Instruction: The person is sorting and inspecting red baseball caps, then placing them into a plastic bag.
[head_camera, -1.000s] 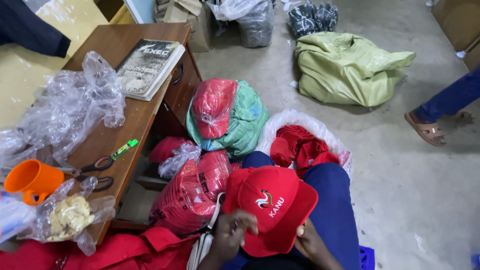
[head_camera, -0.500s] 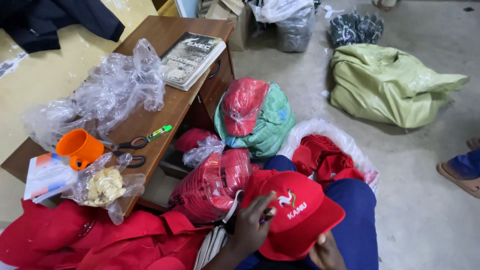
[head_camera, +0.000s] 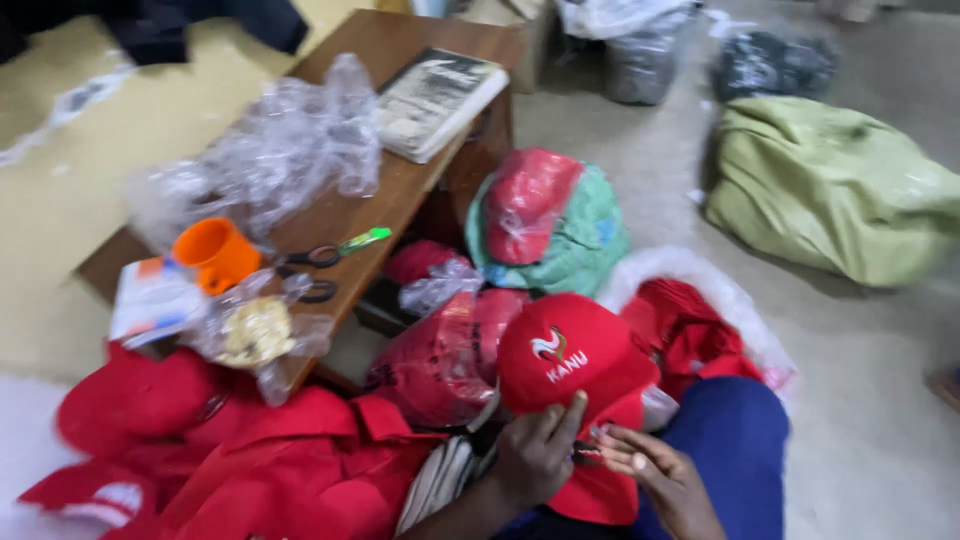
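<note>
Shifted rightward, both hands, left hand (head_camera: 535, 455) and right hand (head_camera: 655, 475), grip red cap (head_camera: 575, 365) beside bagged caps (head_camera: 440, 355).

Seen from above, two hands hold a red cap (head_camera: 575, 365) with a white emblem over a lap in blue trousers (head_camera: 735, 450); the left hand (head_camera: 535, 455) grips its near edge, the right hand (head_camera: 655, 475) touches just beside it. To the left, a wooden surface (head_camera: 400, 190) carries an orange cup (head_camera: 215, 253), scissors (head_camera: 315, 270), crumpled clear plastic (head_camera: 270, 150) and a book (head_camera: 440, 100). Far right, a green sack (head_camera: 830, 190) lies on the floor
</note>
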